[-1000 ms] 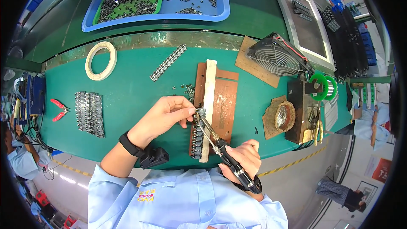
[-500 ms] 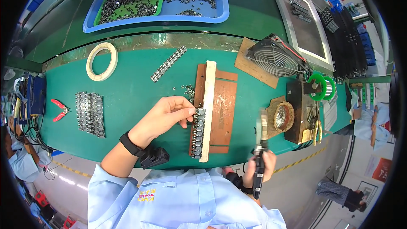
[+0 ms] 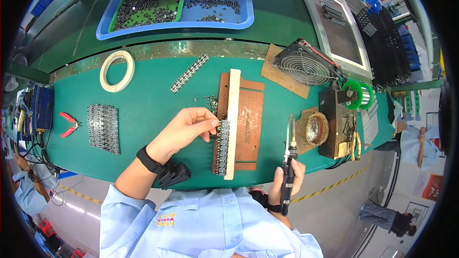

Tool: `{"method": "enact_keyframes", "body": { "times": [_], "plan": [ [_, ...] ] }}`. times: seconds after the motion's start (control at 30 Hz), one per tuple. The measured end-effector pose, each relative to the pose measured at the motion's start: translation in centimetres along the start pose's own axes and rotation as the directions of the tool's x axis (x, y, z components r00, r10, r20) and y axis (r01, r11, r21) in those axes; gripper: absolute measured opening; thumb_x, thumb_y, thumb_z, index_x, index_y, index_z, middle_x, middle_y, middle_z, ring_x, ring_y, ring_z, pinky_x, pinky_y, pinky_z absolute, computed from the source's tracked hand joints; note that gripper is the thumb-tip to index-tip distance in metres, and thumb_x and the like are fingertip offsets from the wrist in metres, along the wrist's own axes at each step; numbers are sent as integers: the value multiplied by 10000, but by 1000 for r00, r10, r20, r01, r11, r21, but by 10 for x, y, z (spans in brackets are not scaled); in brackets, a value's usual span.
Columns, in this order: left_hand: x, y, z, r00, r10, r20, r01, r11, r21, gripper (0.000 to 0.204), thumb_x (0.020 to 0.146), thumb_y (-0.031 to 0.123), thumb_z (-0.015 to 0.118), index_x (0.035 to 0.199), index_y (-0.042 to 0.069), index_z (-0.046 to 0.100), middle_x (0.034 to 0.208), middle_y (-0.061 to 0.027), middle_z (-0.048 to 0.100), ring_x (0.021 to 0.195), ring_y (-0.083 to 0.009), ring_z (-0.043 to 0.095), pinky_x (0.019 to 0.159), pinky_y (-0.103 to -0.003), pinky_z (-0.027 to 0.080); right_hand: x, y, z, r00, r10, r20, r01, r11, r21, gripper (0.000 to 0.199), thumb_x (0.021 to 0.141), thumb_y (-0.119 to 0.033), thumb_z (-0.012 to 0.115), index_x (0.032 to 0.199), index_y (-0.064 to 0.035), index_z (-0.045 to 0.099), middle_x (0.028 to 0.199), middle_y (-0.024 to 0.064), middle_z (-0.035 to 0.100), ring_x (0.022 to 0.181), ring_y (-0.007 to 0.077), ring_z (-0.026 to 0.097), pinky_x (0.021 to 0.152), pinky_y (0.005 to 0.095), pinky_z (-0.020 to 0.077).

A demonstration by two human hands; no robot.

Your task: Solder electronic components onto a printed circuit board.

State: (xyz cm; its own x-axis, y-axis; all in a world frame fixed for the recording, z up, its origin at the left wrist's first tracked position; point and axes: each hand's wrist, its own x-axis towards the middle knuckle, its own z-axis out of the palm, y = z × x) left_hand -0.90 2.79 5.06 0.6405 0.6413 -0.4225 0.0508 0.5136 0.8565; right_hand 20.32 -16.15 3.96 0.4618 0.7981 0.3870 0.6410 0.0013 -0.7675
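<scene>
2 hands of yours are over the green mat (image 3: 148, 86). Your left hand (image 3: 191, 128) has its thumb and forefinger pinched together at the upper end of the strip of parts (image 3: 221, 150); you can't tell from this view whether a small piece sits between them. That strip lies lengthwise on the brown board (image 3: 250, 126), just along the left side of the white bar (image 3: 233, 124). Your right hand (image 3: 286, 181) is closed around the black handle of the soldering tool (image 3: 288, 177), its 2 slim metal rods pointing away from you, well apart from the strip and near the round dish (image 3: 316, 130). Loose small parts (image 3: 210, 100) lie just beyond your left fingers. Farther left, you have 1 diagonal strip (image 3: 189, 73), 1 pale ring (image 3: 117, 70), a block of strips (image 3: 103, 129) and red-handled pliers (image 3: 70, 125). Beyond your mat is a blue tray (image 3: 220, 25).
</scene>
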Motion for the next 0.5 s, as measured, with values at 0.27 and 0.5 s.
{"method": "enact_keyframes", "body": {
  "times": [0.27,0.5],
  "plan": [
    [-4,0,-2,1000,0,-2,0,1000,-11,162,875,155,552,886,-2,592,768,-35,602,645,-88,541,612,-211,446,0,3,20,999,5,41,-7,998,66,356,799,-11,569,1134,3,449,1034,147,457,876,212,478,797,316,400],
    [-6,3,4,997,74,-13,-73,996,44,153,878,145,549,893,-2,589,778,-37,601,675,-91,546,634,-204,437,4,2,19,999,-26,22,24,997,67,350,798,-11,572,1127,2,453,1014,150,463,868,213,475,786,314,401]
  ]
}}
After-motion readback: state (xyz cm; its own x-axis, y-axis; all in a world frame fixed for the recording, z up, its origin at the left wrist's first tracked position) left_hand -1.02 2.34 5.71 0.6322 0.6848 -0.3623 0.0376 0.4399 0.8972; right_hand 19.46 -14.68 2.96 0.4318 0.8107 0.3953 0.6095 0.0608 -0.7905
